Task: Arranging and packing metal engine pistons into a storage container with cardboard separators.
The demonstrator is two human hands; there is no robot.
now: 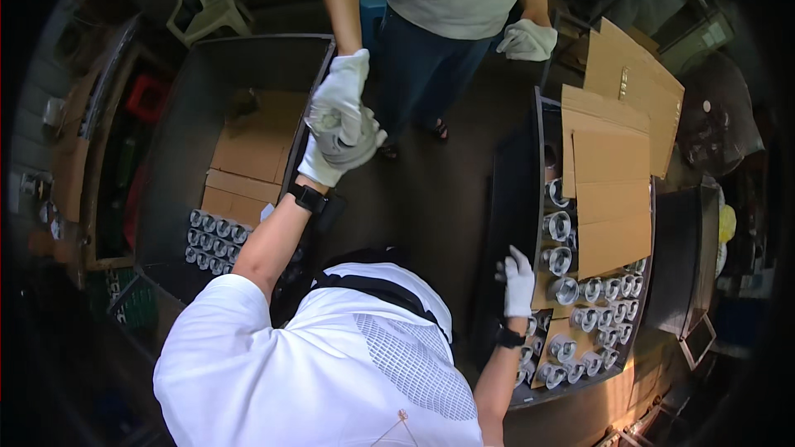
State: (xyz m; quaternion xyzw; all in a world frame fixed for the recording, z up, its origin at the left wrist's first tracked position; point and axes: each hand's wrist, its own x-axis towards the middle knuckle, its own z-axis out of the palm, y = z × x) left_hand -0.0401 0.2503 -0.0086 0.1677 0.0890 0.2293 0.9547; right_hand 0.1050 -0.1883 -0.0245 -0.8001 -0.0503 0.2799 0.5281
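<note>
Holding a clear glass piece (333, 137), our left hand (320, 165) curls around its lower side, while a co-worker's gloved hand (344, 89) partly hides it from above. We see our right hand (519, 280) well apart, fingers partly spread, beside the right bin (509, 190); we cannot tell whether they touch. Cardboard sheets (614, 199) obstruct part of that bin's glass cups (590, 316). More cups (217, 240) fill the left bin's (186, 128) near end.

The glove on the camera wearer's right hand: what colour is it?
That glove is white; it shows in the head view.
</note>
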